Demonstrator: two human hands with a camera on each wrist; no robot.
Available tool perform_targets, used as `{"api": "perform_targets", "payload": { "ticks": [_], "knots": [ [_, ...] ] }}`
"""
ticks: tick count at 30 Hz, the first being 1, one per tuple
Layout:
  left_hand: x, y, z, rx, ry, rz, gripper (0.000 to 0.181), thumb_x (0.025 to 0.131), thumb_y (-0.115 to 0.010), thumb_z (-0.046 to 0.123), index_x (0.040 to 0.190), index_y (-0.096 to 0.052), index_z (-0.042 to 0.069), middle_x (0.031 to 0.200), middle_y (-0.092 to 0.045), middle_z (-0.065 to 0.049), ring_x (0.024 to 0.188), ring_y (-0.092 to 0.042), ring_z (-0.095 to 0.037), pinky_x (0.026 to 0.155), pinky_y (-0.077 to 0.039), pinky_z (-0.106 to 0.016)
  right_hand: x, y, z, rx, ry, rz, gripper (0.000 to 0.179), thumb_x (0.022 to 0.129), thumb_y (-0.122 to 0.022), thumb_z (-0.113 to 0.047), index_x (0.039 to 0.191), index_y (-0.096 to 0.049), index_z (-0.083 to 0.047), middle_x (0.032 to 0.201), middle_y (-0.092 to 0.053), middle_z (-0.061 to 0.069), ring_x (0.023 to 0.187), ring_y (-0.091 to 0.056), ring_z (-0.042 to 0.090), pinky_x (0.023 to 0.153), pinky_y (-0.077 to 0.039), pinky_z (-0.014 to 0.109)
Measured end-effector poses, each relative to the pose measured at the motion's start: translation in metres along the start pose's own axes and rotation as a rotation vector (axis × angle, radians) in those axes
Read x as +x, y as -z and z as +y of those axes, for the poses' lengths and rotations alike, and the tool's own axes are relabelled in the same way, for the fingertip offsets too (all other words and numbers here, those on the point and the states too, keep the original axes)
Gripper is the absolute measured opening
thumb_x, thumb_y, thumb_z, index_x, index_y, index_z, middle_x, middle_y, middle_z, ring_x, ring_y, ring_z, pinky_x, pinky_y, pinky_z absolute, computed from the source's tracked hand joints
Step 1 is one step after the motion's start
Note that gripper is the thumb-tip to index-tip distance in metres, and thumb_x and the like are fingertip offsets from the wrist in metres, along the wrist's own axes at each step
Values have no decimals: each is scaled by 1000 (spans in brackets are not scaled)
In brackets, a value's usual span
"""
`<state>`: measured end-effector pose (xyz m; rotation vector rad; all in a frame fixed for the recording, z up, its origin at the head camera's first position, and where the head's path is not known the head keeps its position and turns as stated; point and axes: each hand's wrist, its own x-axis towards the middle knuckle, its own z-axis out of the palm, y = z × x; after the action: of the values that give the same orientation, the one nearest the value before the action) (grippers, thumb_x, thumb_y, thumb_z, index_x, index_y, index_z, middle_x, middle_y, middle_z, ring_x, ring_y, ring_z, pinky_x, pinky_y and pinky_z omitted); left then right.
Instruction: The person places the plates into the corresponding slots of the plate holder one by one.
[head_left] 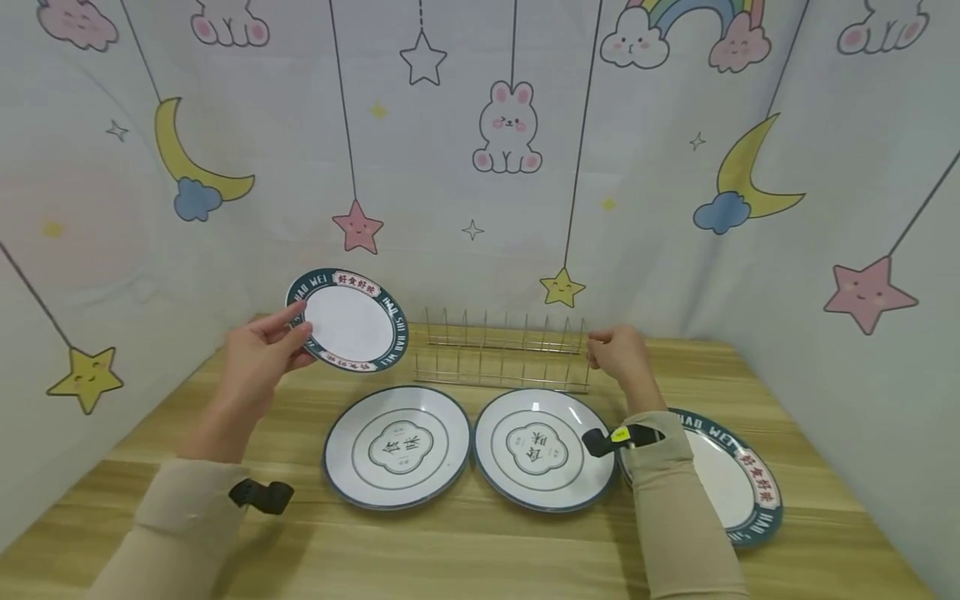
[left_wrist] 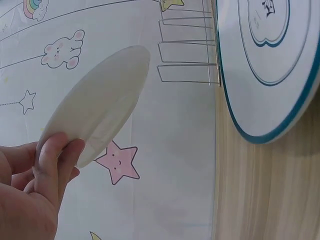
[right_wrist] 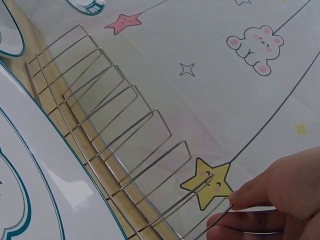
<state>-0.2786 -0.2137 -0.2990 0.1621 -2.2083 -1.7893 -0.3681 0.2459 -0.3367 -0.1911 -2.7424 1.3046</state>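
My left hand (head_left: 258, 358) pinches the left edge of a small white plate (head_left: 349, 323) with a dark green lettered rim, held tilted in the air. Its pale underside shows in the left wrist view, thumb and fingers on either side of the rim. At the back of the table stands a wire plate rack (head_left: 502, 385) with a row of upright loops. My right hand (head_left: 621, 357) grips the rack's right end; in the right wrist view thumb and fingers pinch the end wire (right_wrist: 220, 216). No plate stands in the slots.
Two round white plates with blue rims, a left one (head_left: 397, 483) and a right one (head_left: 543, 492), lie before the rack. A larger green-rimmed plate (head_left: 720, 483) lies at right, partly under my right forearm. Behind the wooden table (head_left: 420, 554) hangs a patterned white cloth (head_left: 450, 183).
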Motion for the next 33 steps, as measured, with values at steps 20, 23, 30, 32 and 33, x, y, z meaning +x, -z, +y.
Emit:
{"api": "perform_targets", "payload": {
  "ticks": [20,23,30,32,33],
  "knots": [
    [14,-42,14,81,-158,-43,46,98,-63,20,143,-53,17,109,-63,-19,80,-67,-12,74,-57,-20,0,1,1,74,29,-29,36,99,-53,-12,131,-60,4,102,-70,18,95,-68,34,83,-54,36],
    [17,-49,16,109,-165,-60,45,99,-63,18,142,-53,17,114,-65,-17,81,-66,-14,73,-58,-20,-1,1,1,79,21,-35,37,100,-52,-12,133,-59,4,103,-69,18,94,-67,33,87,-53,39],
    [21,-62,14,178,-201,-80,44,99,-62,17,143,-53,16,136,-57,-17,89,-69,-25,73,-58,-21,0,0,3,64,32,-29,36,99,-53,-11,131,-60,4,100,-70,19,82,-67,23,86,-53,38],
    [23,-65,13,185,-224,-81,44,99,-62,16,142,-54,15,138,-55,-17,89,-70,-27,72,-58,-21,0,-1,3,64,36,-25,36,99,-53,-11,130,-60,5,97,-70,17,82,-67,23,86,-53,38],
    [23,-67,13,196,-238,-81,43,99,-63,16,141,-55,15,139,-55,-17,88,-71,-27,70,-58,-20,0,-1,3,59,39,-25,36,99,-53,-11,130,-60,5,96,-71,17,82,-67,24,86,-53,39]
  ]
}}
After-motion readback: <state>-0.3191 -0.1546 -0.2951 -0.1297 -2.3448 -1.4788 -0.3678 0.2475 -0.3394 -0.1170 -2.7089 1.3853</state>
